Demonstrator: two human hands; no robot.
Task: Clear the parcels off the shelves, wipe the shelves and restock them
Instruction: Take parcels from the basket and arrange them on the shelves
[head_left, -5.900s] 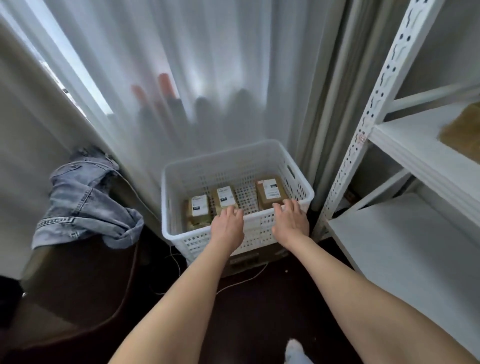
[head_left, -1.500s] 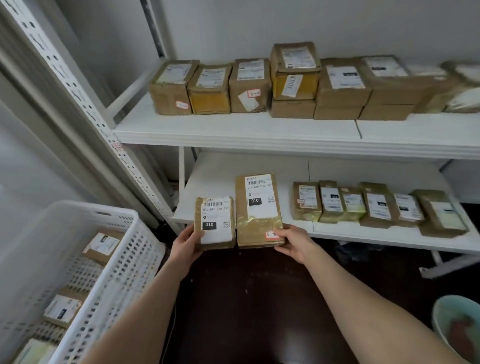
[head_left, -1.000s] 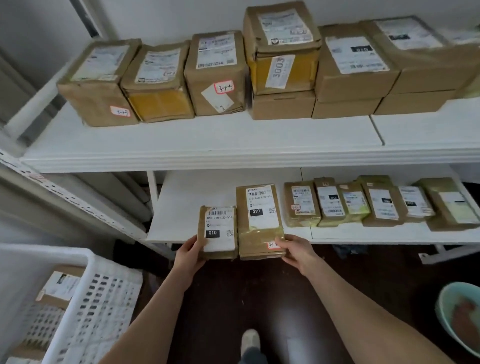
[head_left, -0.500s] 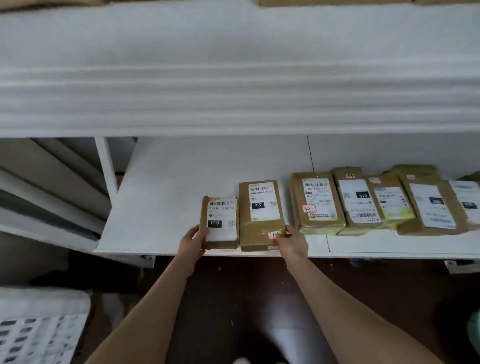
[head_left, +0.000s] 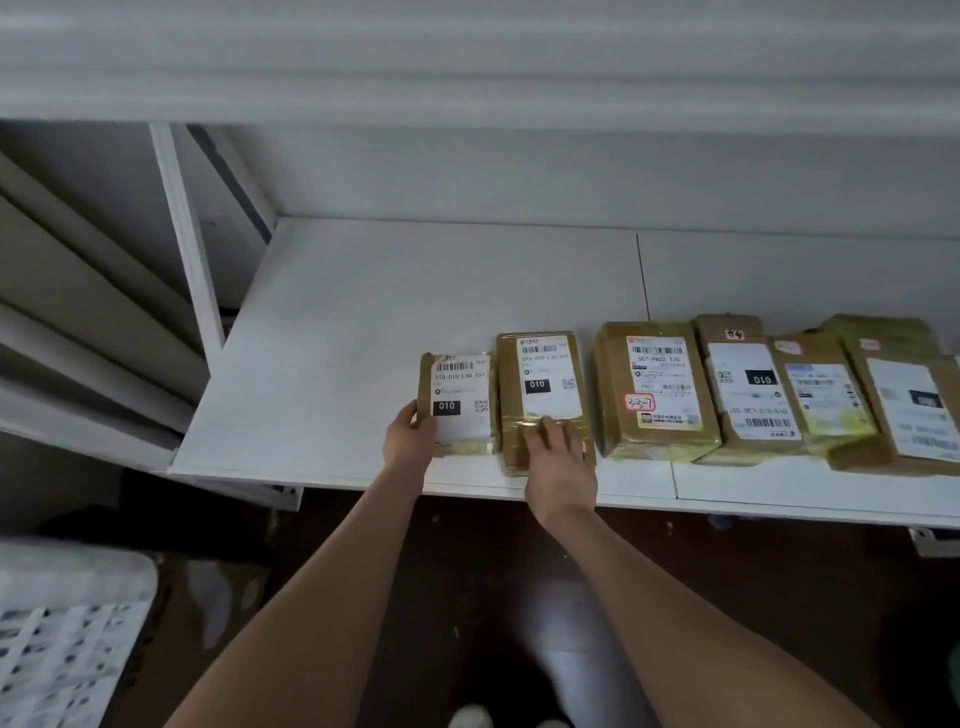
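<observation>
Two brown parcels lie flat side by side on the white lower shelf. The small parcel carries a white label marked 010; my left hand holds its near left corner, thumb on top. The taller parcel sits just to its right; my right hand rests flat on its near end, fingers straight. Further right a row of several taped parcels lies along the shelf's front.
The upper shelf's front edge hangs low across the top of the view. A white upright stands at the shelf's left end. The white perforated basket is at bottom left on the dark floor.
Both parcels have gone further onto the lower shelf and lie flat. My right hand has shifted from gripping the taller parcel's corner to lying flat on top. The view has dropped closer.
</observation>
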